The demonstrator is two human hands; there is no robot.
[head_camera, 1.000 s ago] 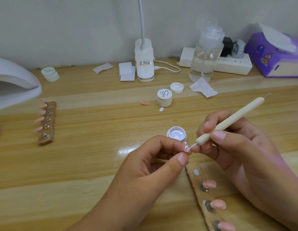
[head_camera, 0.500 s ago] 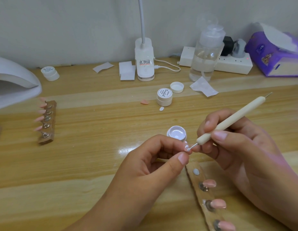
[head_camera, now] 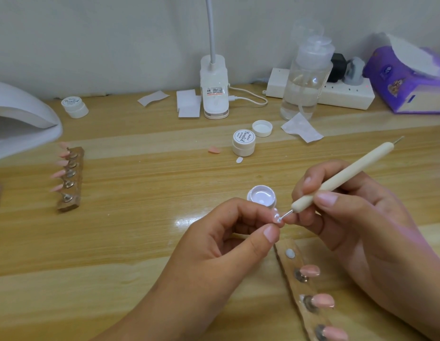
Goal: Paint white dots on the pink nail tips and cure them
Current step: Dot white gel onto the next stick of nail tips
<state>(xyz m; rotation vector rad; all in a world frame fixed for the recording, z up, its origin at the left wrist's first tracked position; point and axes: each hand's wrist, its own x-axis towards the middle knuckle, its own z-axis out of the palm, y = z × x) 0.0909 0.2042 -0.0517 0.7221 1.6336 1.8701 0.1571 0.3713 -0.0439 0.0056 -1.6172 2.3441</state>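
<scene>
Between the thumb and forefinger of the left hand (head_camera: 228,242) a pink nail tip (head_camera: 276,217) is pinched, with a few white dots showing on it. The right hand (head_camera: 356,217) grips a cream-handled dotting tool (head_camera: 342,178) like a pen, its fingers curled round the lower handle and the metal point touching the tip. Just behind the fingers an open pot of white gel (head_camera: 261,196) stands on the wooden table (head_camera: 140,230). Below the hands lies a wooden holder (head_camera: 285,265) carrying three more pink tips (head_camera: 310,270) on metal studs, with one pale blob at its upper end. Farther back stands a closed white jar (head_camera: 243,142) whose lid reads "Painted" in script; the smaller print is too fine to read. Near it lie a loose white lid (head_camera: 262,128), a stray pink tip (head_camera: 214,149) and a small white chip (head_camera: 239,159). A second jar (head_camera: 74,107) with the same script stands at the back left, near a white curing lamp (head_camera: 22,119), and another holder with pink tips (head_camera: 71,178) lies in front of that lamp. Along the wall are a desk lamp base (head_camera: 214,94) with an unreadable label, a clear pump bottle (head_camera: 305,89), a power strip (head_camera: 342,97), a purple tissue pack (head_camera: 410,82) and paper wipes (head_camera: 301,127).
</scene>
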